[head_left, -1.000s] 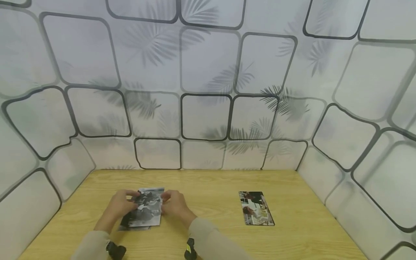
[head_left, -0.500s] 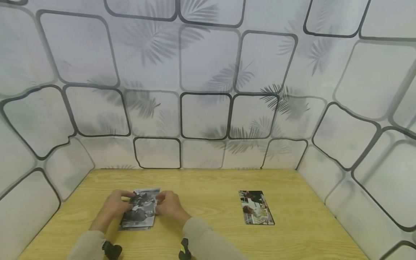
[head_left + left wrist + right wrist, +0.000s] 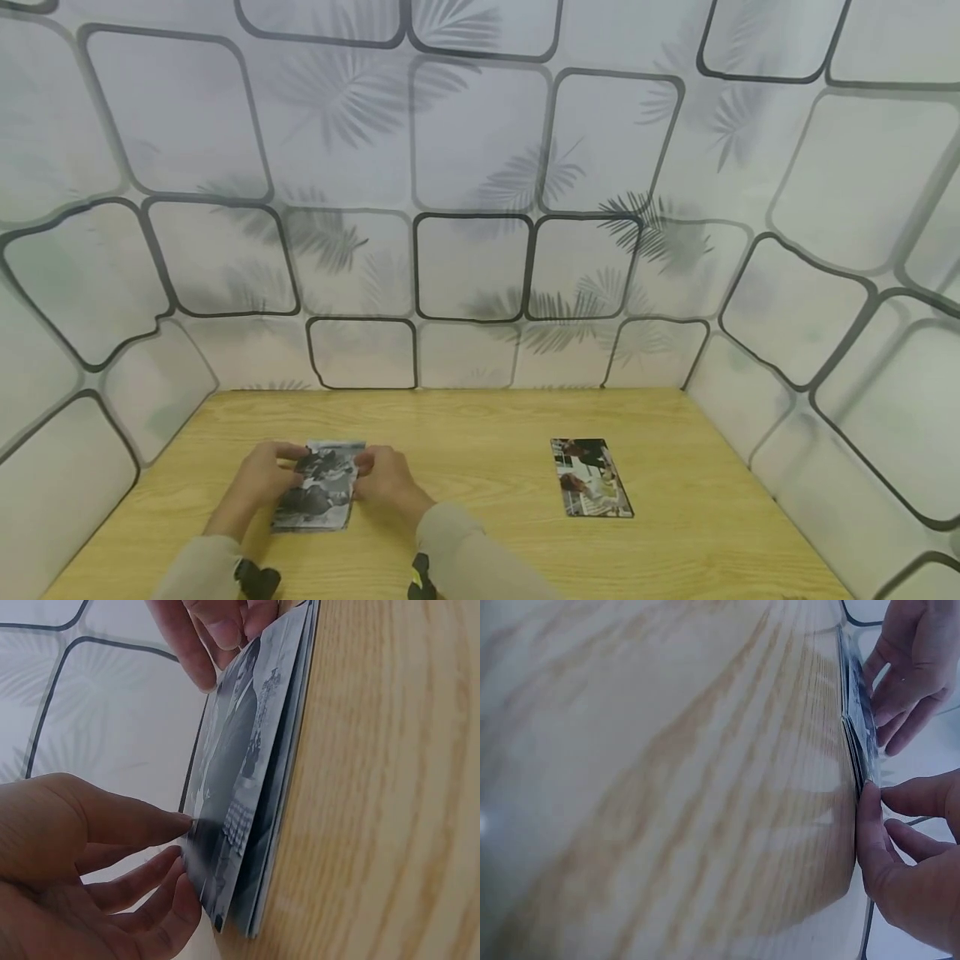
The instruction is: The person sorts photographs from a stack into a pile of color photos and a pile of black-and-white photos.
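In the head view a small stack of black-and-white photos [image 3: 321, 492] lies on the left part of the table. My left hand [image 3: 262, 479] pinches the stack's left edge between thumb and fingers. At the opposite edge, my right hand [image 3: 386, 479] pinches the photos with thumb and fingertips. The left wrist view shows the top photo [image 3: 232, 765] slightly apart from the sheets beneath it, with the left thumb on its edge. Seen from the right wrist, the layered sheets [image 3: 855, 720] stand thin above the wood, the right fingertips at their near corner.
A colour photo [image 3: 594, 479] lies by itself on the right side of the wood-grain table [image 3: 480, 433]. Patterned cloth walls [image 3: 472, 267] rise behind the table and along both sides. A dark wrist camera [image 3: 257, 577] sits at the left cuff.
The top black-and-white photo has moved left and down, and now lines up with the sheets under it. Both hands have shifted slightly left with it. The colour photo stays put.
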